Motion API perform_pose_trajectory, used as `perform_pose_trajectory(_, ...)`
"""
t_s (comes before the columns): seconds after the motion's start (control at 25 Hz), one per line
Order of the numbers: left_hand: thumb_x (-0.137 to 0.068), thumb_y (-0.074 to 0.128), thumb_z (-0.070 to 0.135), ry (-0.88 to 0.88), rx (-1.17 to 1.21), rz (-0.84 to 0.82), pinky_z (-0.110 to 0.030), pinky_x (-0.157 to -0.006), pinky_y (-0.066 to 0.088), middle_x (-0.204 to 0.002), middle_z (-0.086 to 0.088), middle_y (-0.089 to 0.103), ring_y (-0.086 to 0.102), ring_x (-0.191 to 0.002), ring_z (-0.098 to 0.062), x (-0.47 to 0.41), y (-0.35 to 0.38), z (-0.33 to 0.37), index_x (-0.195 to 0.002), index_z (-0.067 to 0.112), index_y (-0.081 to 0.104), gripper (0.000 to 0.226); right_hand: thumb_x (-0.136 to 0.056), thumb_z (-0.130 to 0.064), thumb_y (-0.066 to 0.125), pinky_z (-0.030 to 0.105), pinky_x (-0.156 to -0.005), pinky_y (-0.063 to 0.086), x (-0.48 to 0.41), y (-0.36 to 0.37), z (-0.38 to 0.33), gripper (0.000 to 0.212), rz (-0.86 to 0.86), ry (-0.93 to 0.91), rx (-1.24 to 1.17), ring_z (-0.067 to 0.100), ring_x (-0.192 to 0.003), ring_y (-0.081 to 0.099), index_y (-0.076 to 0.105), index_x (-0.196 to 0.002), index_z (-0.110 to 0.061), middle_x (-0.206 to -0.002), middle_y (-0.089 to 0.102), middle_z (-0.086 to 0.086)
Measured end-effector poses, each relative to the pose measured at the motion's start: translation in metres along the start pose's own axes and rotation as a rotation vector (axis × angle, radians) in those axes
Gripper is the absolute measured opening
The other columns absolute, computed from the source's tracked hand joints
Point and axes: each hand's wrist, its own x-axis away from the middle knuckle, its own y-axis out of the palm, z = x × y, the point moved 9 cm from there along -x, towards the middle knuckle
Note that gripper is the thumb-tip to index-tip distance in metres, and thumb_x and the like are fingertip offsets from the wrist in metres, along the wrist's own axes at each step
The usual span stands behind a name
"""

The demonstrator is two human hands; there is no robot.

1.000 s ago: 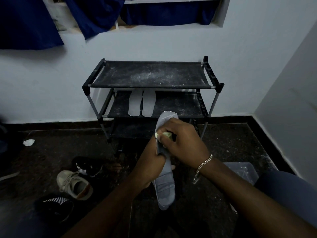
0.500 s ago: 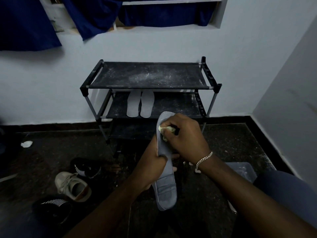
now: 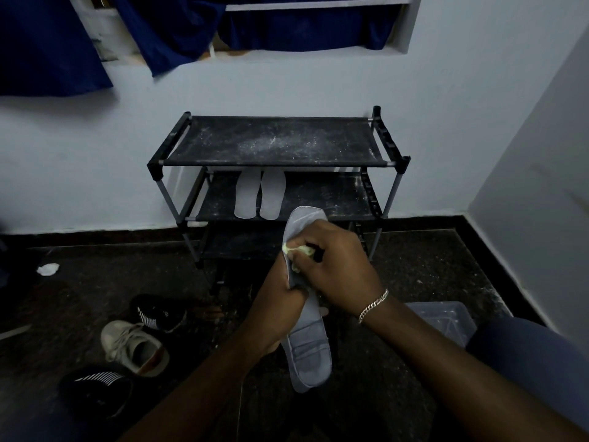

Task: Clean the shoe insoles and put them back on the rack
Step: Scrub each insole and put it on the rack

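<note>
The rack [image 3: 277,141] holds two pale insoles [image 3: 272,194] side by side on its middle shelf; clear tub [image 3: 439,306] at right, contents too dim to tell. Looks like the scrubbing step: left hand [image 3: 277,311] grips the grey insole [image 3: 309,355] mid-length in front of the rack, right hand [image 3: 334,269] pinches a yellow-green rag [image 3: 298,248] against it. Next I'd work toward the heel.

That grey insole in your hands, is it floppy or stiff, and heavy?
Probably bendy but not limp: the left hand grips the grey insole mid-length, yet both ends stick out nearly straight. Likely light, since it looks thin. Its stitched fabric probably isn't slippery under the yellow-green cloth in the right hand.
</note>
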Motion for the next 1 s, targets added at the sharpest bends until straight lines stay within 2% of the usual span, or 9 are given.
perform_pose_trajectory(0.04,-0.090,0.045,-0.021,0.021,-0.009,0.012,-0.032,-0.097,0.055,-0.133,-0.005,0.060,0.061,-0.119,-0.010,0.000,-0.002,0.001,-0.145,0.011,0.043,0.063,-0.082,-0.006,0.076,0.008,-0.080,0.047,0.003,0.003,-0.001,0.013,-0.033,-0.001,-0.006,0.001,-0.087,0.064,0.079,-0.091,-0.015,-0.092,0.071,-0.008)
perform_pose_trajectory(0.16,-0.091,0.043,-0.022,-0.059,0.091,-0.027,-0.038,-0.076,0.062,-0.124,-0.001,0.063,0.071,-0.101,-0.010,0.004,0.002,-0.002,-0.144,0.023,0.044,0.069,-0.083,-0.008,0.076,0.017,-0.080,0.051,-0.002,-0.008,0.009,0.008,0.033,0.039,0.024,0.005,-0.084,0.065,0.079,-0.089,-0.013,-0.092,0.072,-0.004)
perform_pose_trajectory(0.28,-0.095,0.047,-0.016,-0.079,0.084,-0.039,-0.036,-0.074,0.063,-0.125,-0.003,0.061,0.070,-0.100,-0.011,0.002,0.006,-0.007,-0.139,0.024,0.045,0.060,-0.082,-0.006,0.076,0.012,-0.080,0.049,-0.006,-0.016,0.005,0.010,0.129,0.031,0.023,0.005,-0.085,0.065,0.079,-0.089,-0.013,-0.092,0.073,-0.003)
perform_pose_trajectory(0.36,-0.100,0.041,-0.010,-0.076,0.068,0.002,-0.030,-0.077,0.061,-0.127,-0.016,0.061,0.069,-0.101,-0.009,-0.002,0.002,-0.009,-0.130,0.016,0.051,0.041,-0.083,-0.007,0.075,0.011,-0.080,0.049,-0.002,-0.002,-0.002,0.012,0.032,0.005,0.001,0.003,-0.086,0.065,0.080,-0.091,-0.016,-0.093,0.072,-0.005)
perform_pose_trajectory(0.44,-0.099,0.040,-0.012,-0.103,0.083,0.016,-0.028,-0.070,0.060,-0.128,-0.020,0.059,0.071,-0.094,-0.008,0.000,0.001,-0.014,-0.130,0.013,0.051,0.042,-0.084,-0.009,0.074,0.014,-0.079,0.051,0.001,0.003,-0.002,0.012,-0.038,-0.002,0.008,0.003,-0.085,0.065,0.080,-0.091,-0.017,-0.093,0.071,-0.007)
perform_pose_trajectory(0.56,-0.095,0.042,-0.017,-0.167,0.190,-0.059,-0.051,-0.074,0.061,-0.123,0.001,0.062,0.072,-0.095,-0.018,0.004,0.009,-0.017,-0.130,0.037,0.049,0.065,-0.085,-0.010,0.075,0.011,-0.079,0.048,-0.007,-0.015,0.009,0.007,0.076,0.030,0.031,0.004,-0.084,0.064,0.079,-0.089,-0.014,-0.092,0.072,-0.004)
perform_pose_trajectory(0.68,-0.096,0.045,-0.013,-0.101,0.133,-0.028,-0.039,-0.079,0.061,-0.129,-0.002,0.060,0.071,-0.100,-0.011,0.000,0.007,-0.013,-0.132,0.030,0.048,0.056,-0.085,-0.010,0.074,0.009,-0.080,0.046,-0.005,-0.008,0.005,0.009,0.044,-0.004,0.027,0.002,-0.085,0.063,0.079,-0.091,-0.015,-0.093,0.071,-0.005)
perform_pose_trajectory(0.8,-0.094,0.046,-0.013,-0.052,0.178,-0.007,-0.032,-0.081,0.060,-0.117,0.006,0.069,0.067,-0.109,-0.011,0.001,0.002,-0.005,-0.133,0.025,0.050,0.055,-0.086,-0.011,0.073,0.025,-0.083,0.054,0.004,0.005,0.006,0.010,-0.057,-0.003,0.028,0.005,-0.088,0.065,0.078,-0.092,-0.016,-0.095,0.070,-0.006)
perform_pose_trajectory(1.0,-0.089,0.041,-0.024,-0.115,0.279,-0.075,-0.061,-0.078,0.058,-0.127,-0.003,0.065,0.070,-0.106,-0.029,0.005,0.006,-0.007,-0.130,0.037,0.052,0.074,-0.087,-0.012,0.074,0.029,-0.080,0.055,-0.005,-0.021,0.025,0.007,0.089,0.081,0.095,0.008,-0.083,0.065,0.078,-0.091,-0.015,-0.093,0.070,-0.002)
